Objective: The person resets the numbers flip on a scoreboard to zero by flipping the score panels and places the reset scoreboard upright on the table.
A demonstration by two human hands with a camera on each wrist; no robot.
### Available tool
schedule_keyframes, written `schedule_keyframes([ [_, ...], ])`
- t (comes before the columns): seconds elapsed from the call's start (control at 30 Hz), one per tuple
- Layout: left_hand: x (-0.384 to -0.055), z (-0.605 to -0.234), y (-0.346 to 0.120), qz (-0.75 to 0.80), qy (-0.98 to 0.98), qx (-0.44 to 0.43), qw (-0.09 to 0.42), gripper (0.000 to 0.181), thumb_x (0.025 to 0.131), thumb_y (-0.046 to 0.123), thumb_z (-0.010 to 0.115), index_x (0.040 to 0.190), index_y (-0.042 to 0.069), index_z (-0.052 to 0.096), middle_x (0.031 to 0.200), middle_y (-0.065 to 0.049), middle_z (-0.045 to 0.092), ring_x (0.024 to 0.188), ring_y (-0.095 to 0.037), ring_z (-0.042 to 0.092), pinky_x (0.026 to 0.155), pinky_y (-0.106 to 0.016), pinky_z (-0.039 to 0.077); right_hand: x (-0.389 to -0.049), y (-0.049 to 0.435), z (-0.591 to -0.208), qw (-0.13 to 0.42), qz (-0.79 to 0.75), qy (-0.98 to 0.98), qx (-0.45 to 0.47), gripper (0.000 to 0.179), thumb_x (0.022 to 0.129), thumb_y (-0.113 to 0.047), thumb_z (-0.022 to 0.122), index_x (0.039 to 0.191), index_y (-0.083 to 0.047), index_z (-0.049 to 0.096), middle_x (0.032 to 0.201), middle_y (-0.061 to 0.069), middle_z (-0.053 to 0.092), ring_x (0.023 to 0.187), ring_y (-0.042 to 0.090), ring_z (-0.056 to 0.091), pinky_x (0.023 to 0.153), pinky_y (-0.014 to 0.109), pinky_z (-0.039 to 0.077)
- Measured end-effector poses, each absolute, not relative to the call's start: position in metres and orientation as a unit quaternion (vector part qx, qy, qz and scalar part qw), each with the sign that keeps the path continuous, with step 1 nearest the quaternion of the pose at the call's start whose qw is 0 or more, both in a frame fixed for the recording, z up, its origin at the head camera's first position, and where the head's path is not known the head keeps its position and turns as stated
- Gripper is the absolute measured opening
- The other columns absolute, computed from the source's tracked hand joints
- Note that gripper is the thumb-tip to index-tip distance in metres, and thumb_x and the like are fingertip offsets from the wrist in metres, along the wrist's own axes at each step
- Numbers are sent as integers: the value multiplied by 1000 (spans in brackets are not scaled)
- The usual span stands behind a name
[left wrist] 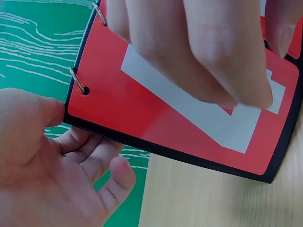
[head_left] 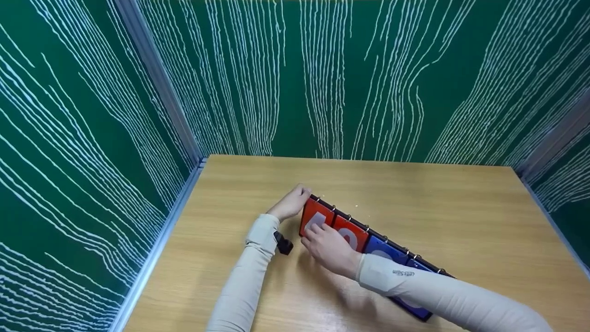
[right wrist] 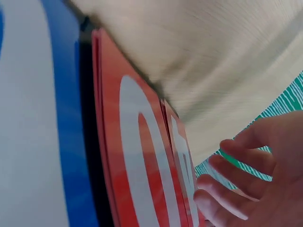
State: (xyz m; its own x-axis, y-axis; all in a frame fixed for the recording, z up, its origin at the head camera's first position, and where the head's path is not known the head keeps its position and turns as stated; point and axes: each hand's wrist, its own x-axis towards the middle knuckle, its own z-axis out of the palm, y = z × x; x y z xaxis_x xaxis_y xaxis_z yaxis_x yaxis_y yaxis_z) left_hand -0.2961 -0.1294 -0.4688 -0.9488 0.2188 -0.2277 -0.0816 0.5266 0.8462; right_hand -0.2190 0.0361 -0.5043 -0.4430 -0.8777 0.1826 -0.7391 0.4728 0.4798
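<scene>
A flip scoreboard [head_left: 342, 216] with ring-bound number cards stands tilted on the table, running from the middle toward the lower right. My left hand [head_left: 291, 203] grips its left end; in the left wrist view, the thumb lies at the black frame's edge and the other fingers reach behind. Over the outer red card [left wrist: 109, 94], marked with a white 4, hang the fingers of my right hand [head_left: 332, 249]. They are loosely bent; whether they touch the card I cannot tell. Beside it is a red card with a 0 [right wrist: 154, 156]. My right forearm partly hides the blue cards [head_left: 392, 251].
The wooden table [head_left: 221, 203] ends at green walls [head_left: 318, 92] with white wavy lines. A grey metal rail [head_left: 161, 235] borders its left side. On the left wrist sits a small black camera [head_left: 284, 244].
</scene>
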Motion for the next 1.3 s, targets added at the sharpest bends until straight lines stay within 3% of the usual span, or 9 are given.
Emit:
schedule_keyframes([
  [0.4, -296, -469, -127, 477, 867, 67, 130, 29, 111, 37, 32, 107, 12, 47, 99, -2, 48, 103, -19, 48, 94, -34, 39, -220, 36, -459, 289, 7, -780, 556, 7, 91, -21, 66, 88, -16, 64, 79, -3, 69, 74, 15, 63, 73, 30, 53],
  [0.53, -297, -468, -126, 478, 865, 73, 133, 30, 111, 35, 31, 109, 10, 48, 101, -3, 49, 102, -18, 49, 96, -34, 40, -230, 41, -440, 302, 75, -774, 552, 8, 88, -16, 68, 83, -15, 61, 75, -2, 66, 66, 15, 61, 64, 29, 52],
  [0.63, -298, -468, -127, 481, 862, 79, 138, 30, 111, 34, 31, 112, 9, 48, 106, -3, 50, 103, -19, 48, 97, -35, 40, -243, 43, -425, 293, 114, -796, 517, 2, 87, -10, 67, 89, -11, 65, 70, -2, 63, 59, 14, 57, 55, 27, 49],
  [0.77, -298, -469, -129, 482, 861, 72, 148, 30, 111, 40, 31, 110, 14, 45, 105, -1, 47, 101, -19, 46, 92, -36, 38, -268, 48, -410, 230, 155, -857, 434, 8, 91, -10, 63, 97, -10, 69, 73, 1, 65, 62, 15, 59, 56, 29, 51],
  [0.97, -300, -470, -131, 462, 871, 85, 143, 31, 112, 41, 26, 106, 14, 41, 94, -2, 40, 86, -19, 44, 79, -32, 38, -311, 57, -410, 104, 228, -912, 325, 21, 99, -18, 54, 108, -9, 71, 97, 8, 76, 76, 20, 69, 73, 38, 59],
  [1.17, -301, -471, -129, 462, 871, 60, 159, 38, 111, 44, 28, 123, 13, 46, 105, -6, 49, 103, -21, 52, 94, -38, 44, -348, 72, -427, -5, 262, -921, 287, 25, 103, -23, 52, 112, -9, 71, 101, 8, 74, 83, 19, 67, 78, 38, 57],
  [1.3, -301, -469, -130, 462, 870, 46, 165, 36, 111, 45, 29, 123, 15, 46, 106, -5, 50, 105, -20, 53, 94, -39, 44, -363, 78, -440, -88, 283, -913, 281, 23, 103, -19, 51, 112, -9, 70, 101, 9, 72, 87, 22, 68, 77, 37, 57],
])
